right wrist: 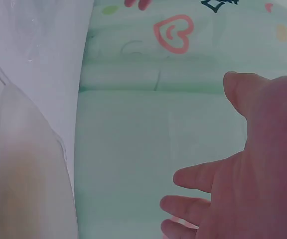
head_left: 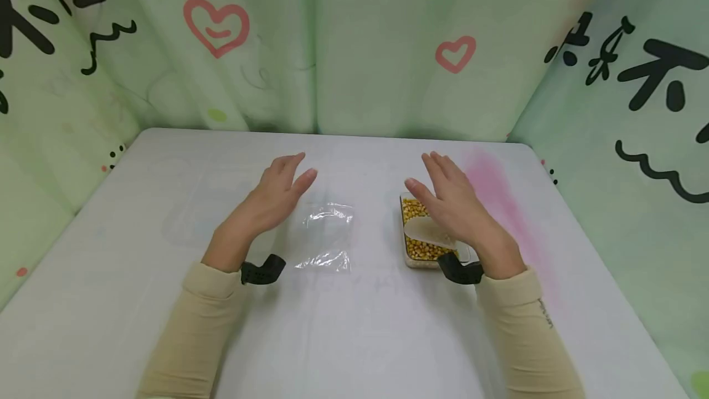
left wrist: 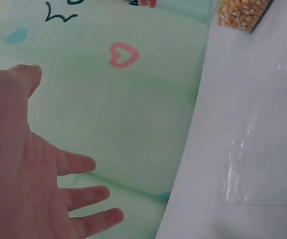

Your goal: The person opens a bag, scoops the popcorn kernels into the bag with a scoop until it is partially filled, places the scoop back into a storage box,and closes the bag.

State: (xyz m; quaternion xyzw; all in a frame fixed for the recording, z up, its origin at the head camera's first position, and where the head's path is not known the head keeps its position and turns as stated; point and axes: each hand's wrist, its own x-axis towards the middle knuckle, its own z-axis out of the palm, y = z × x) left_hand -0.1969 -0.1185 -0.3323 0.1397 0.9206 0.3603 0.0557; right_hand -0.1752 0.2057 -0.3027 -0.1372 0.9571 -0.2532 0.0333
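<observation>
Fingers [right wrist: 188, 205] extended, scoop [head_left: 425, 231] in head and right-wrist views only

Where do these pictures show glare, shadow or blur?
Head view: white glints on the clear bag, soft shadows on the table beside the left sleeve and right sleeve; left wrist view: glare streaks on the clear bag too; right wrist view: the pale scoop looks hazy, perhaps out of focus.

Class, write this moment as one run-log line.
left hand: empty, near bag | right hand: empty, near box | corn: in box | scoop: on corn
</observation>
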